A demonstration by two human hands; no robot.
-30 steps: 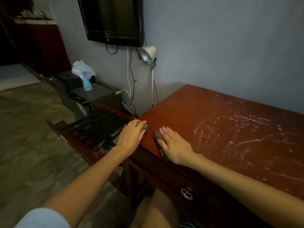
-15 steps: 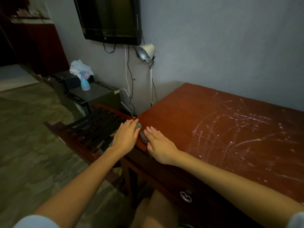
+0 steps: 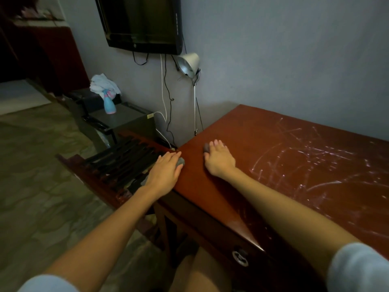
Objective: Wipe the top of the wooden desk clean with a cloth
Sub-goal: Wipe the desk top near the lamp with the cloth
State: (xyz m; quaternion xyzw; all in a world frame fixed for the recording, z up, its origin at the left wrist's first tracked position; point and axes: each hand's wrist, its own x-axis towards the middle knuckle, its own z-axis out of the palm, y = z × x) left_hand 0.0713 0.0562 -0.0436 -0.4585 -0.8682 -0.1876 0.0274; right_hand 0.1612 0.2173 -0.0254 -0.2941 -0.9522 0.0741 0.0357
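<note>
The reddish wooden desk (image 3: 263,144) fills the right side, its right half streaked with whitish marks (image 3: 311,161). My right hand (image 3: 219,160) lies flat on the desk top near the left end, fingers straight, pressing a dark cloth (image 3: 206,147) that shows only past the fingertips. My left hand (image 3: 166,169) rests flat along the desk's left edge, on a grey cloth (image 3: 181,162) that peeks out beside the fingers and near the wrist.
A dark slatted rack (image 3: 122,163) stands left of the desk. Behind it a black box (image 3: 126,119) carries a blue spray bottle (image 3: 109,103) and a white rag (image 3: 104,83). A lamp (image 3: 188,63), hanging cables and a wall TV (image 3: 145,22) are above. A drawer handle (image 3: 240,258) faces me.
My right hand has slid with its cloth from the desk's front left corner farther back onto the top. My left hand has stayed at the left edge.
</note>
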